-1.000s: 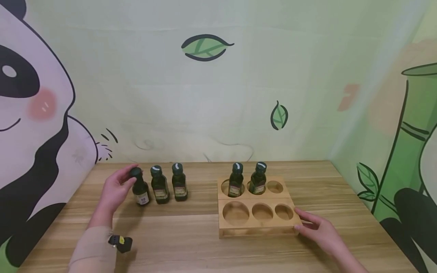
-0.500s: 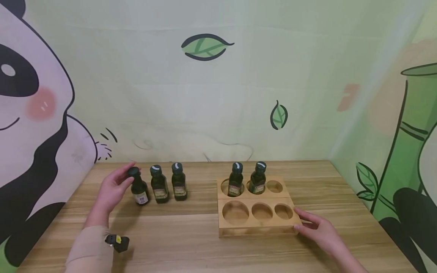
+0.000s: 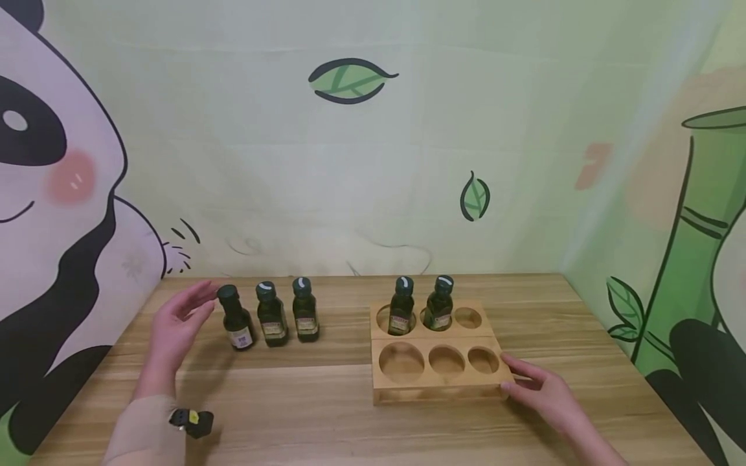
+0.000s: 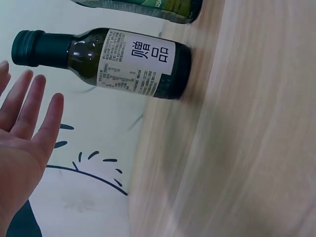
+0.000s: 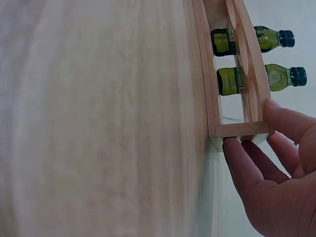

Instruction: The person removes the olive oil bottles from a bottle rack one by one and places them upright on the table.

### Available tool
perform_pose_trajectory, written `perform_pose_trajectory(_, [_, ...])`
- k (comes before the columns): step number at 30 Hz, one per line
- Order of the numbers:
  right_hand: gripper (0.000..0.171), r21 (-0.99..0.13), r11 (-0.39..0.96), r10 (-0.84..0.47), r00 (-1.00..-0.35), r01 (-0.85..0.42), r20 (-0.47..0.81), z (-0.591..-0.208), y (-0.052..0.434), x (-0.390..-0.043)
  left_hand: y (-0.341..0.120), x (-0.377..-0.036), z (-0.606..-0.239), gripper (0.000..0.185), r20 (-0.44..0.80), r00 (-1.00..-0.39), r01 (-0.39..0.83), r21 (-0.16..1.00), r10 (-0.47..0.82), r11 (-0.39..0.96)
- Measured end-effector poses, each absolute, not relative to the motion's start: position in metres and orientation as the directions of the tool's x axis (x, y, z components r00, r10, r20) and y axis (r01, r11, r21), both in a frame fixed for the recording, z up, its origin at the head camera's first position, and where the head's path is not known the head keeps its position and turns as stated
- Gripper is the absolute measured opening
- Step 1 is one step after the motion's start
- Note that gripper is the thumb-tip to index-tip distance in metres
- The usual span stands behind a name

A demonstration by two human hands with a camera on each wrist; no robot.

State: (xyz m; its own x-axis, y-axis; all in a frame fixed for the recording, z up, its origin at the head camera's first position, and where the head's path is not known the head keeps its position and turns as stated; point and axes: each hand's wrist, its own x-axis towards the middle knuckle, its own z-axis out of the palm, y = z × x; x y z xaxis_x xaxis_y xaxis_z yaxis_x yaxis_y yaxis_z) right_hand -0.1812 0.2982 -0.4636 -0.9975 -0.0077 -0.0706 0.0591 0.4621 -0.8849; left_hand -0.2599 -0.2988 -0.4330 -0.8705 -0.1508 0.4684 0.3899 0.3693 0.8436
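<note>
White-labelled bottle [image 3: 237,320] stands upright on the table [image 3: 291,408], leftmost of three, well apart from the wooden rack [image 3: 454,338]. Left hand [image 3: 177,327] is loosely spread just beside it, not touching; right hand [image 3: 544,395] pinches the rack's near right corner. Risk: left fingers catching the bottle's neck could tip it into the neighbouring bottle [image 3: 272,317]; a right-hand jerk could rock the racked bottles [image 3: 402,307]

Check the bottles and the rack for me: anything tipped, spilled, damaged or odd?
No spill, damage or toppled bottle shows, and the rack looks intact. Only the leftmost bottle looks odd: it has a longer, slimmer neck and shows a whiter label than the bottle beside it.
</note>
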Motion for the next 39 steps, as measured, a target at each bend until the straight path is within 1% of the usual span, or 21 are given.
perform_pose_trajectory(8, [0.062, -0.881, 0.47, -0.012, -0.997, 0.059, -0.073, -0.462, 0.298, -0.181, -0.302, -0.249, -0.434, 0.042, 0.438, -0.864, 0.314, 0.854, -0.247, 0.415])
perform_pose_trajectory(14, [0.062, -0.886, 0.458, -0.007, -0.997, 0.068, -0.08, -0.463, 0.298, -0.181, -0.299, -0.241, -0.433, 0.043, 0.428, -0.864, 0.281, 0.847, -0.266, 0.451])
perform_pose_trajectory(20, [0.062, -0.892, 0.446, 0.0, -0.996, 0.075, -0.084, -0.463, 0.298, -0.18, -0.29, -0.234, -0.434, 0.042, 0.382, -0.873, 0.228, 0.869, -0.303, 0.439])
perform_pose_trajectory(23, [0.062, -0.895, 0.441, -0.005, -0.997, 0.07, -0.081, -0.463, 0.298, -0.18, -0.284, -0.232, -0.435, 0.041, 0.38, -0.871, 0.229, 0.875, -0.31, 0.427])
perform_pose_trajectory(26, [0.061, -0.899, 0.432, -0.007, -0.997, 0.067, -0.077, -0.463, 0.298, -0.181, -0.278, -0.231, -0.437, 0.04, 0.392, -0.873, 0.252, 0.871, -0.29, 0.422])
perform_pose_trajectory(32, [0.061, -0.902, 0.426, -0.003, -0.997, 0.07, -0.078, -0.463, 0.297, -0.181, -0.265, -0.227, -0.438, 0.042, 0.405, -0.892, 0.294, 0.856, -0.199, 0.424])
perform_pose_trajectory(39, [0.061, -0.904, 0.421, -0.004, -0.997, 0.071, -0.08, -0.462, 0.297, -0.181, -0.249, -0.224, -0.438, 0.041, 0.441, -0.885, 0.352, 0.842, -0.146, 0.41])
